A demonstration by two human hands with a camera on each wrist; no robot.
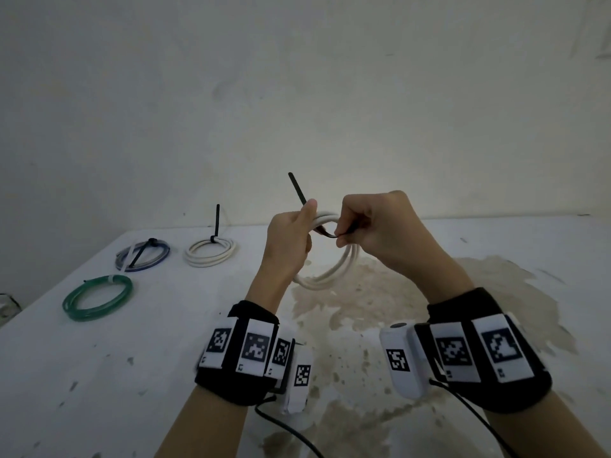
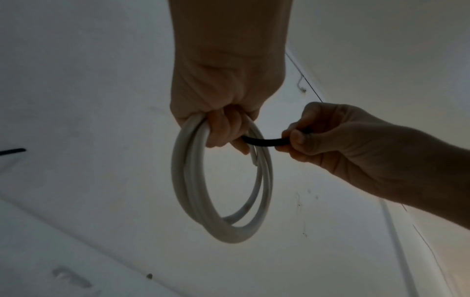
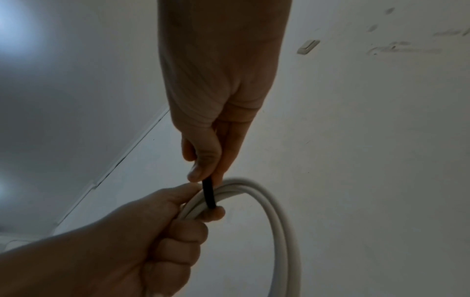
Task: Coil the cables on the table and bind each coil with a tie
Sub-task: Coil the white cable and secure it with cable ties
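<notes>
At the centre of the head view, above the counter (image 1: pixel 99 375), the left hand (image 1: pixel 287 241) holds a white cable coil (image 1: pixel 334 272) upright, its grip clenched round the bunched turns at the top of the ring. The right hand (image 1: pixel 380 226) pinches one end of a black tie (image 1: pixel 299 190) just beside the left fingers (image 2: pixel 223 130); the tie passes across the bundle and its free end sticks up toward the upper left. The cable looks light and springy, stiff enough to keep a round loop but likely to fan out if the turns are let go, so the place to hold is where the strands are gathered, close to the tie. The tie looks thin, smooth and flexible, best pinched near its tip for threading. In the left of the frame three bound coils lie on the counter: a green one (image 1: pixel 97 297), a blue one (image 1: pixel 143 257) and a white one (image 1: pixel 210 252). This coil seems to be the last to bind.
</notes>
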